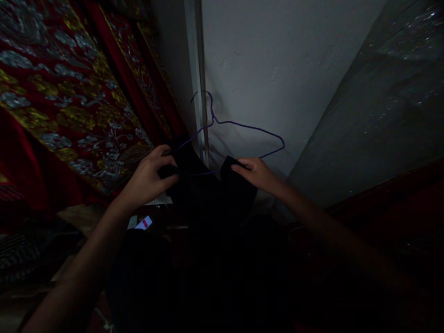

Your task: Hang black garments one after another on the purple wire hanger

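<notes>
A thin purple wire hanger (pixel 248 126) is upright in front of the wall, its hook on top. Its left shoulder runs into a black garment (pixel 208 199), while the right shoulder end is bare. My left hand (pixel 156 171) grips the garment's left upper part near the hanger's left arm. On the other side, my right hand (pixel 251 171) pinches the garment's right upper edge, just below the hanger's right end. The bottom bar of the hanger shows between the two parts of cloth. The garment's lower portion is lost in the dark.
Red fabric with gold and silver embroidery (pixel 76 92) hangs at the left. Behind the hanger stands a pale wall (pixel 277 60) with a vertical strip (pixel 196 60). A shiny translucent sheet (pixel 374 111) covers the right. A lit phone screen (pixel 144 223) lies below my left hand.
</notes>
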`<state>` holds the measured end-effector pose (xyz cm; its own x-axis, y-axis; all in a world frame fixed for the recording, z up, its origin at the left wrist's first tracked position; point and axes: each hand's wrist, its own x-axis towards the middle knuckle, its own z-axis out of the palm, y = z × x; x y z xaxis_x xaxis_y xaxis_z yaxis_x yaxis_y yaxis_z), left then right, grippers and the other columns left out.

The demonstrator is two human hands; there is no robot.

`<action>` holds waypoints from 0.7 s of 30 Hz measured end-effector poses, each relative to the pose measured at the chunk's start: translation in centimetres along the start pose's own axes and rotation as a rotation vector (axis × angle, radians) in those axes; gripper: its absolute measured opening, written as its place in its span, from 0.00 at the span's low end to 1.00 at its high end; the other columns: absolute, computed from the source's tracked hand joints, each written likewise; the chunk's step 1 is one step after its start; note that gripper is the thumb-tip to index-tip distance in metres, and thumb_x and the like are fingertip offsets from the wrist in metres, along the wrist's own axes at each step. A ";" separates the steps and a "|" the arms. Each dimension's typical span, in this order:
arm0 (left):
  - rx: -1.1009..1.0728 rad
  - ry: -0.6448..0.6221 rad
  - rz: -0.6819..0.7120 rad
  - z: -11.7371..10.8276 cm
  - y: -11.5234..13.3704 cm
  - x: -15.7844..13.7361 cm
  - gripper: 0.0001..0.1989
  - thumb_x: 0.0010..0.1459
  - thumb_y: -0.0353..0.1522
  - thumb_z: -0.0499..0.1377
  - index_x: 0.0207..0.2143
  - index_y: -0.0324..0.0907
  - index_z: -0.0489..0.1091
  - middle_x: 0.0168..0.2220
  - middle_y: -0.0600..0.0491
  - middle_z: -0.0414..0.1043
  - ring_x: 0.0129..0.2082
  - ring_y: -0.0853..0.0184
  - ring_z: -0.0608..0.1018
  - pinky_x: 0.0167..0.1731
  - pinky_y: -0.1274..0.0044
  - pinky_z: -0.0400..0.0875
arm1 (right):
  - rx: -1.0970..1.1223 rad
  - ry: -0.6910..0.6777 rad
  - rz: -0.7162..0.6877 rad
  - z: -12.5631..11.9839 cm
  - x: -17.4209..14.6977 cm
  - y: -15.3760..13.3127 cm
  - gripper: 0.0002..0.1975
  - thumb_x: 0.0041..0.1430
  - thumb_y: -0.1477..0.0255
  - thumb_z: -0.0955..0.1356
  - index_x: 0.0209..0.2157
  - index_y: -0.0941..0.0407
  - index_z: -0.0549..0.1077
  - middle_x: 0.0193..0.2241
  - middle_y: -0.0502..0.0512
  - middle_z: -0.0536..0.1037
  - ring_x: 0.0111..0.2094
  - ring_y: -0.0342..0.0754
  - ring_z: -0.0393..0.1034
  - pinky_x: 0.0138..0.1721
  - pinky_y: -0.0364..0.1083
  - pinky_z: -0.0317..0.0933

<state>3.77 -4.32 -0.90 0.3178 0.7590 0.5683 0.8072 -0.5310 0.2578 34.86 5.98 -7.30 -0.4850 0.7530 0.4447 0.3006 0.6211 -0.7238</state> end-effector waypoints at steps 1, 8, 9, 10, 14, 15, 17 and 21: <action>0.000 0.030 0.014 0.2 0.9 0.7 0.07 0.53 0.31 0.59 0.36 0.41 0.74 0.53 0.47 0.68 0.56 0.54 0.73 0.57 0.64 0.68 | 0.033 0.002 0.004 0.6 -0.1 -0.1 0.21 0.62 0.54 0.65 0.24 0.56 0.67 0.22 0.48 0.65 0.26 0.43 0.60 0.27 0.43 0.52; 0.072 0.086 -0.052 2.9 1.9 4.3 0.29 0.47 0.26 0.57 0.55 0.42 0.67 0.54 0.46 0.69 0.56 0.52 0.71 0.58 0.58 0.66 | 0.052 0.018 0.003 2.8 -0.5 -0.3 0.21 0.65 0.55 0.63 0.27 0.56 0.71 0.24 0.50 0.71 0.28 0.46 0.65 0.30 0.45 0.60; 0.073 0.086 -0.051 3.2 1.3 4.4 0.30 0.48 0.26 0.57 0.56 0.42 0.66 0.54 0.46 0.69 0.56 0.52 0.71 0.58 0.57 0.65 | 0.023 0.047 -0.006 2.7 -0.8 -0.3 0.21 0.65 0.55 0.63 0.27 0.56 0.71 0.24 0.51 0.72 0.28 0.47 0.67 0.32 0.46 0.63; 0.066 0.074 -0.037 3.4 0.8 4.5 0.30 0.48 0.26 0.57 0.57 0.41 0.67 0.53 0.46 0.70 0.55 0.52 0.71 0.58 0.57 0.65 | -0.003 0.092 -0.020 2.4 -1.0 -0.4 0.20 0.66 0.55 0.62 0.29 0.55 0.73 0.26 0.53 0.75 0.31 0.49 0.71 0.35 0.47 0.66; 0.042 0.014 0.019 3.2 -0.2 4.3 0.28 0.49 0.28 0.57 0.55 0.39 0.70 0.52 0.44 0.67 0.55 0.52 0.70 0.59 0.58 0.65 | -0.103 0.476 -0.127 -0.3 -1.9 -0.2 0.22 0.68 0.57 0.61 0.54 0.53 0.73 0.53 0.59 0.78 0.58 0.55 0.70 0.61 0.54 0.61; 0.052 0.018 0.021 3.1 -0.2 4.2 0.27 0.49 0.29 0.57 0.55 0.39 0.70 0.52 0.44 0.67 0.56 0.51 0.70 0.59 0.57 0.65 | -0.140 0.594 -0.144 -1.4 -1.9 0.0 0.24 0.68 0.57 0.61 0.59 0.53 0.70 0.59 0.60 0.73 0.63 0.55 0.65 0.65 0.56 0.57; 0.073 0.028 0.025 2.8 0.3 4.1 0.26 0.51 0.30 0.56 0.54 0.39 0.70 0.53 0.44 0.67 0.56 0.50 0.70 0.59 0.56 0.65 | -0.217 0.758 -0.136 -4.0 -1.5 0.7 0.27 0.67 0.57 0.63 0.62 0.54 0.68 0.64 0.61 0.68 0.66 0.56 0.60 0.67 0.58 0.54; 0.073 0.024 0.039 2.4 0.8 4.0 0.27 0.52 0.30 0.57 0.56 0.40 0.65 0.53 0.45 0.68 0.56 0.52 0.71 0.59 0.58 0.66 | -0.288 0.619 0.036 -8.8 -0.1 1.8 0.20 0.62 0.55 0.68 0.44 0.57 0.78 0.45 0.63 0.81 0.52 0.61 0.74 0.52 0.56 0.69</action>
<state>6.94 -0.78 -0.30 0.3381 0.7289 0.5952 0.8291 -0.5300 0.1781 42.68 8.93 -4.06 0.0625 0.7069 0.7045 0.5561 0.5615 -0.6128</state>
